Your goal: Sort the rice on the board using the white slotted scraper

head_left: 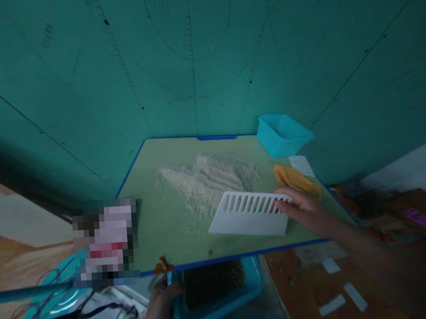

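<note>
My right hand (302, 209) is closed round the right end of a white slotted plastic panel (251, 224), fingers through or over its slots. The panel stands over the near right part of a spread heap of pale granules (207, 179) on the light green tabletop (140, 207). At the near edge, my left hand (160, 302) grips the left rim of a blue tub (218, 313), which sits below the table edge. Dark contents fill the tub, with brownish pellets showing at the right. Part of the left hand's fingers is hidden.
An empty-looking turquoise bin (286, 138) stands at the back right corner. Beside it lie a white sheet (302, 165) and a yellow cloth (297, 181). A blurred pinkish item (109, 233) is at the left edge. A green wall (192, 59) rises behind.
</note>
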Demonstrator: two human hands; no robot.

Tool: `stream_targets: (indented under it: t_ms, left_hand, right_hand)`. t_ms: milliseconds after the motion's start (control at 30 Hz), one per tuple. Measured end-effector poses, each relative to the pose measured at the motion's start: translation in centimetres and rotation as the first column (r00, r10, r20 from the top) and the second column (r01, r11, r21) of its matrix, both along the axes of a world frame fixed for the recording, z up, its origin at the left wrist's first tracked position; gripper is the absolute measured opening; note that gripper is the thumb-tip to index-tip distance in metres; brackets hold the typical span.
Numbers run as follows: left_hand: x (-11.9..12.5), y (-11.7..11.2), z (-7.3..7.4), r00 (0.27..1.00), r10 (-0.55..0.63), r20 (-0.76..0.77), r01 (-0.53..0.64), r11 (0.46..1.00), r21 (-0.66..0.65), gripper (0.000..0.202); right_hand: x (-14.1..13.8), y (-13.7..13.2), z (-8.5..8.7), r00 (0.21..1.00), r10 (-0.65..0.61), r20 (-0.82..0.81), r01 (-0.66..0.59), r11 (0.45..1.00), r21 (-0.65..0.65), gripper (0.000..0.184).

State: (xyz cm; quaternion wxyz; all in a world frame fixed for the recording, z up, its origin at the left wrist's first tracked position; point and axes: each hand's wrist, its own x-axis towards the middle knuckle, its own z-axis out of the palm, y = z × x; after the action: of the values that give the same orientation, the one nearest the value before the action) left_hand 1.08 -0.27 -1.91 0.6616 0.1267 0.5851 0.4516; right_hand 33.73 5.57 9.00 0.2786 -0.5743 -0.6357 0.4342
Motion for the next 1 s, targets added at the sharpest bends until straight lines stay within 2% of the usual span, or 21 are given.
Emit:
stream_targets:
  t_ms: [100,200,433,700,767,833,933,1000]
  left_hand:
    - [-0.3,-0.1,-0.6,0.998,-0.051,-0.036,0.051,0.999,-0.013,0.014]
    - [-0.4,-0.1,-0.6,0.998,-0.048,-0.034,0.047,0.999,-0.021,0.016]
    - [-0.2,-0.3,0.5,0.998,-0.047,0.037,0.047,0.999,-0.002,0.018]
    - [0.3,0.0,0.9,0.997,-0.062,0.039,0.063,0.998,-0.021,0.018]
    - [0.3,0.0,1.0,0.997,-0.068,0.038,0.070,0.996,-0.049,0.018]
    - [0.3,0.0,1.1,0.996,-0.084,0.025,0.086,0.994,-0.065,0.019]
    - [0.2,0.0,1.0,0.994,-0.102,0.043,0.104,0.994,-0.046,0.021]
    - [0.1,0.0,0.7,0.992,-0.105,0.068,0.109,0.993,-0.053,0.023]
  right_hand:
    - [-0.4,0.3,-0.1,1.000,0.025,0.012,-0.025,1.000,0.003,0.025]
    - [-1.2,0.4,-0.3,0.996,0.086,0.025,-0.086,0.996,-0.022,0.023]
    - [-2.3,0.4,-0.8,0.984,0.175,0.031,-0.175,0.984,-0.028,0.021]
    - [-2.1,-0.6,-0.2,0.987,0.160,0.012,-0.160,0.987,-0.021,0.023]
    - [-1.4,-0.5,-0.1,0.996,0.088,0.018,-0.088,0.996,0.023,0.024]
    - [-0.3,-0.2,0.0,0.997,-0.071,0.005,0.070,0.991,0.110,0.024]
    - [1.8,0.3,0.1,0.943,-0.325,-0.068,0.331,0.907,0.259,0.026]
    - [3.3,0.4,0.2,0.914,-0.400,-0.072,0.402,0.867,0.294,0.028]
